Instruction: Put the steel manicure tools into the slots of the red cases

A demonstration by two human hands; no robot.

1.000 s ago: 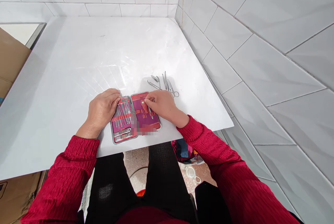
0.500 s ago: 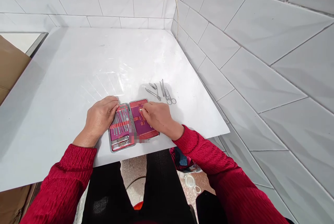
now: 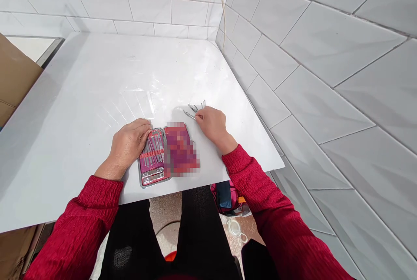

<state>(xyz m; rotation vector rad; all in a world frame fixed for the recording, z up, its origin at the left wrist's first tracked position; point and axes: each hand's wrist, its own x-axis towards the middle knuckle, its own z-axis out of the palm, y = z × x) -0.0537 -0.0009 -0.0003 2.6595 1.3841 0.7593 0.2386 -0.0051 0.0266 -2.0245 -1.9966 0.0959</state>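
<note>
An open manicure case [image 3: 141,180] with a metal rim lies near the table's front edge. Its left half holds slim metal manicure tools [image 3: 153,151] under a red strap and two nail clippers [image 3: 152,175]. The right half is blurred. My left hand [image 3: 128,141] grips the case's upper left edge, fingers closed. To the right of the case, my right hand [image 3: 213,125] is closed with its fingertips down at the loose nippers [image 3: 189,115]. It covers most of the other loose metal tools, and what it pinches is hidden.
The white table [image 3: 81,97] meets tiled walls at the back and right. A clear plastic piece [image 3: 140,101] lies beyond the case. A cardboard box [image 3: 16,80] stands at the left edge, and a pale cord [image 3: 223,10] hangs in the corner.
My right hand has left the case's right half and moved right and away from me to the loose tools. My left hand stays at the case's edge.
</note>
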